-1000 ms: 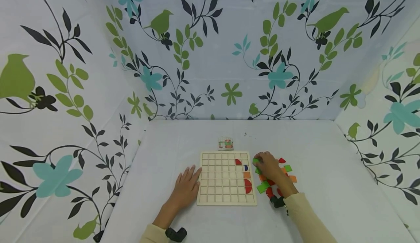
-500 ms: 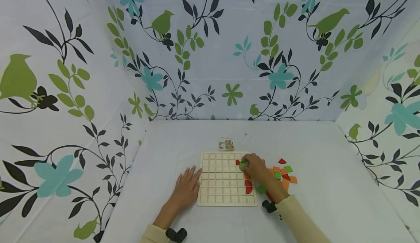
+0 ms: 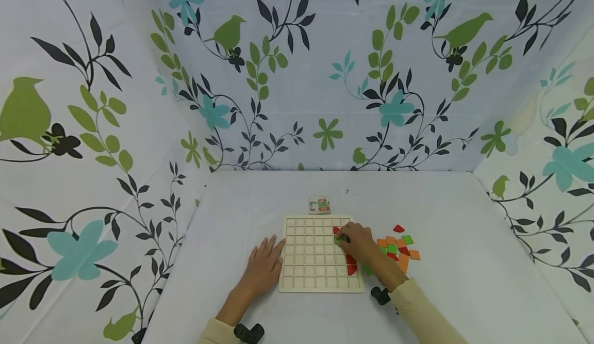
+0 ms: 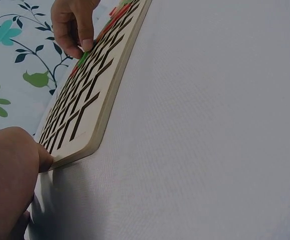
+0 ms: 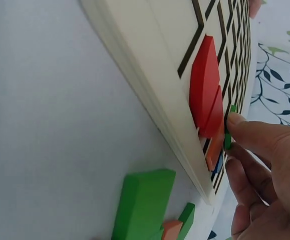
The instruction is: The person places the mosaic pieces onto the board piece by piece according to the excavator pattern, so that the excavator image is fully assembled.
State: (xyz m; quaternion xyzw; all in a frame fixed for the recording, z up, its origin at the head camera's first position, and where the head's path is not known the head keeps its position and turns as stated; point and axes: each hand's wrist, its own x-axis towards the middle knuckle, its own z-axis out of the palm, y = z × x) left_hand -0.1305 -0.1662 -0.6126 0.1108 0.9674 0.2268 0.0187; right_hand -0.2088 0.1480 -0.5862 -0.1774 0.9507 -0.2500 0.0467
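Observation:
A pale wooden grid board (image 3: 311,266) lies on the white table. My left hand (image 3: 263,267) rests on the table with fairly straight fingers, its fingertips touching the board's left edge. Over the board's upper right part, my right hand (image 3: 359,243) pinches a small green piece (image 5: 228,139) between thumb and fingers. In the head view the hand covers part of the green piece. Red pieces (image 3: 351,265) sit in the board's right column. The right wrist view also shows an orange piece (image 5: 215,149) and a blue piece (image 5: 218,163) set in that column.
Right of the board lie loose pieces: an orange piece (image 3: 415,255), a green piece (image 3: 407,239), a red piece (image 3: 398,228) and several others. A small printed card (image 3: 319,205) lies behind the board. A patterned cloth (image 3: 278,143) hangs beyond the table.
My right hand has moved left from the loose pieces with the green piece, over the board, then slightly lower and further left. My left hand has stayed still.

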